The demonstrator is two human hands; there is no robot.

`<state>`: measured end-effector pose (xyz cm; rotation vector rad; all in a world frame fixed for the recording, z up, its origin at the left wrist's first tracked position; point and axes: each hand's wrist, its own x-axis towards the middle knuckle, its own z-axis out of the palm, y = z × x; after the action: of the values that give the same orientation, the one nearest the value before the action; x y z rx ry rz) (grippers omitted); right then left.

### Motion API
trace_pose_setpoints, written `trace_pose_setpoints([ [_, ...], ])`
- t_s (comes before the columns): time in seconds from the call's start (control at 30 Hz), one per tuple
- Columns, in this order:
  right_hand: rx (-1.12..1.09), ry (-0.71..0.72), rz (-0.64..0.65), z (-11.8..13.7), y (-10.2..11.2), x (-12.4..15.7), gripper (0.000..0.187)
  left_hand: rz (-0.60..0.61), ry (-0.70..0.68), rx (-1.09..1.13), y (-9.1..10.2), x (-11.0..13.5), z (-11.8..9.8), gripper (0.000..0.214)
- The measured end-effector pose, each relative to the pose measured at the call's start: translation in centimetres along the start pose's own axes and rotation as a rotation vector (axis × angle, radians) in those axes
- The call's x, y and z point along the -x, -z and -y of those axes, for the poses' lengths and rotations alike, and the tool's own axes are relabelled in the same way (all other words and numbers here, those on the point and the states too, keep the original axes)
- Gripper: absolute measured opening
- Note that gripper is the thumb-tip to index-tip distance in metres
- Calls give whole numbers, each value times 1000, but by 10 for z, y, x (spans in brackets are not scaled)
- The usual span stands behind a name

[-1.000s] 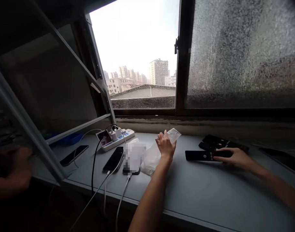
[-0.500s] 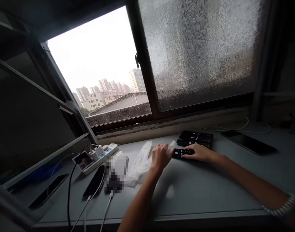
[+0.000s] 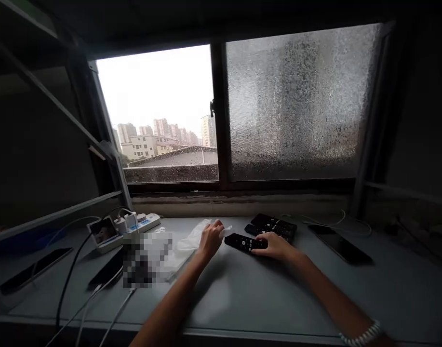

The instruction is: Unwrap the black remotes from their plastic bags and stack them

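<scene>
My right hand (image 3: pixel 274 246) grips one end of a black remote control (image 3: pixel 239 242), thumb and fingers on its edges. The remote's far end points left and is bare, with light buttons on its face. To the left of it, my left hand (image 3: pixel 211 239) is closed on a thin clear plastic sleeve (image 3: pixel 226 230) that sticks out past the fingers. Behind the right hand lie several more black remotes (image 3: pixel 274 223) in a group. White crumpled plastic sleeves (image 3: pixel 187 246) rest on the desk beside my left hand.
A white power strip (image 3: pixel 148 223) with chargers stands at the left, a small picture (image 3: pixel 102 232) against it. Phones (image 3: pixel 107 269) and white cables (image 3: pixel 115 315) lie nearby, one item pixelated. A large dark phone (image 3: pixel 340 245) lies right. Behind the desk (image 3: pixel 264 303) is a window (image 3: pixel 163 115).
The remote has come away from my left hand and the plastic, so its whole left end now shows. My left hand keeps the sleeve. The camera view has levelled and turned.
</scene>
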<state>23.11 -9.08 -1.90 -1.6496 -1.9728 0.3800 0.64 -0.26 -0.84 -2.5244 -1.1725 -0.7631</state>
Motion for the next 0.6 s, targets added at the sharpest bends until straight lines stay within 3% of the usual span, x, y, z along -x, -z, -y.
trace_pose_setpoints([
  [0.2, 51, -71, 31, -7, -8, 1, 62, -35, 162, 21, -6, 7, 19, 13],
  [0.43, 51, -91, 78, -17, -16, -1, 67, 30, 223, 62, -14, 16, 25, 34],
  [0.6, 49, -119, 67, -28, -21, -2, 71, 21, 215, 79, -16, 19, 24, 26],
])
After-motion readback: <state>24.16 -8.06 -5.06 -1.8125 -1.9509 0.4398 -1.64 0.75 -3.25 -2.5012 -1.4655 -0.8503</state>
